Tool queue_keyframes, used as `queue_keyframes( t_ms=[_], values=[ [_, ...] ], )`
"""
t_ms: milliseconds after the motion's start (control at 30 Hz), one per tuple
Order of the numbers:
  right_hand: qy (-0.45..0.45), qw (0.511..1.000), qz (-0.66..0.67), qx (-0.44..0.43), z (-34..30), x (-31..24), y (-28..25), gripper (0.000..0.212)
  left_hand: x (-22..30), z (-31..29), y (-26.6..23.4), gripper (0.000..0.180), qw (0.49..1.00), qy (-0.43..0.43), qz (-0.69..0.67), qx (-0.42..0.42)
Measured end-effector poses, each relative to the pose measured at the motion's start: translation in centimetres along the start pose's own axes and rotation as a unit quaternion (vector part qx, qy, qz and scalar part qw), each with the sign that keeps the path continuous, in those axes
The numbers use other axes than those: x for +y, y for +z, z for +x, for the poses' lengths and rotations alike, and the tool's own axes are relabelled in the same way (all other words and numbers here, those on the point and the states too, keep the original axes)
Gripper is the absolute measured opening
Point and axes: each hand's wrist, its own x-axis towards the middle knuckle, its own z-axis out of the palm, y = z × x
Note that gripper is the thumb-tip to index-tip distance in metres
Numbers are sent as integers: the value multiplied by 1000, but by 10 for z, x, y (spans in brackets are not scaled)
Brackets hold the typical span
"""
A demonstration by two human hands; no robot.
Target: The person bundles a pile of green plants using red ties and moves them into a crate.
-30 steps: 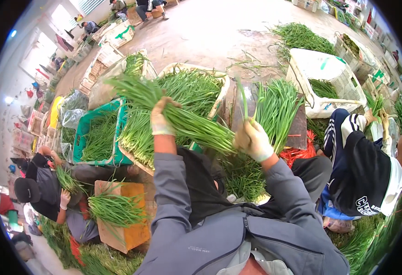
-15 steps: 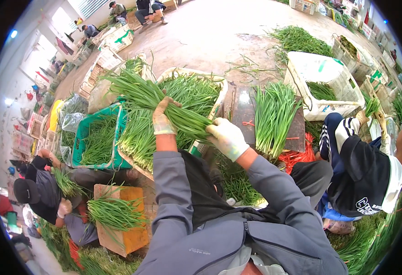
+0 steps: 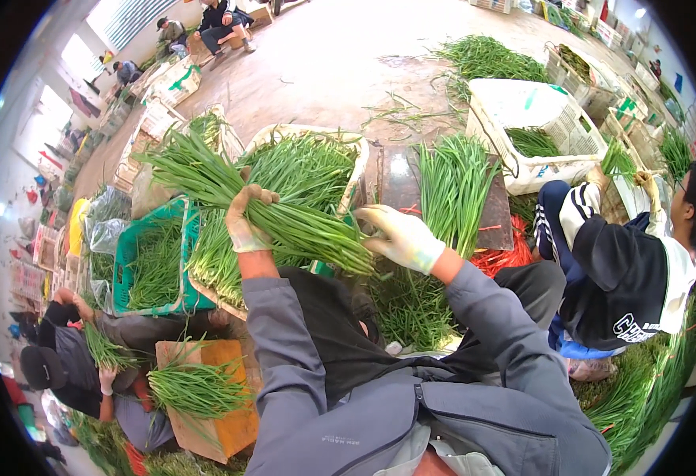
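Note:
My left hand (image 3: 249, 220), in a stained pale glove, is closed round a thick bunch of Chinese chives (image 3: 292, 230). The leaf tips point to the upper left and the pale cut ends to the lower right. Beside those ends is my right hand (image 3: 403, 239), gloved in white, its fingers apart and its thumb side at the stalks. Below the bunch stands a cream crate (image 3: 361, 170) heaped with loose chives (image 3: 308, 170). To the right, another bunch of chives (image 3: 457, 190) lies on a dark board (image 3: 497, 213).
A green crate (image 3: 185, 254) of chives stands at left, near a seated person (image 3: 70, 357) and a wooden box (image 3: 233, 424) bearing chives. At right are a white crate (image 3: 570, 166), red ties (image 3: 510, 254) and another seated person (image 3: 625, 278). More chives (image 3: 494, 59) lie on the far floor.
My right hand has loosened from the cut ends, its fingers spreading. My left hand still grips the bunch. The whole view has shifted slightly, so the scene sits further left.

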Motion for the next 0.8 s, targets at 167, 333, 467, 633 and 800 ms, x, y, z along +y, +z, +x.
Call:
queue_keyframes(
  t_ms=[167, 333, 467, 633, 800],
  values=[
    [-3, 985, -48, -166, 8, 8, 28, 51, 2, -7, 13, 55, 998, -44, -36, -12],
    [-11, 934, -97, -345, -90, 62, 53, 29, 8, -7, 7, 56, 996, -56, -63, -27],
    [82, 947, -96, -296, -84, 32, 21, 34, 12, -6, 4, 55, 995, -58, -73, -28],
    [28, 995, -89, -25, -42, -25, 21, 34, 3, -3, 13, 54, 998, -46, -35, -17],
    [-21, 983, -129, -130, -66, 24, 47, 22, 8, -3, 6, 50, 998, -40, -39, 0]
  ],
)
